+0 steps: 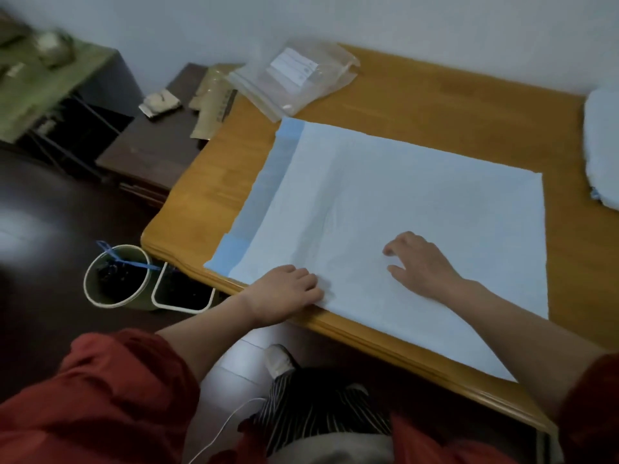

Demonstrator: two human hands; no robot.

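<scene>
The right hand [422,262] lies open, its loosely spread fingers resting on the white disposable pad [402,195]. The left hand [284,289] curls its fingers onto the pad's creased near edge; whether it pinches cannot be told. The thin, papery pad, rectangular with a blue plastic border, lies flat on the glossy wooden table [452,105].

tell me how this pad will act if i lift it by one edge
Probably floppy: the pad lies thin and creased, wrinkling by the left hand. So thin, it is likely light. It may slide on the smooth table.
</scene>
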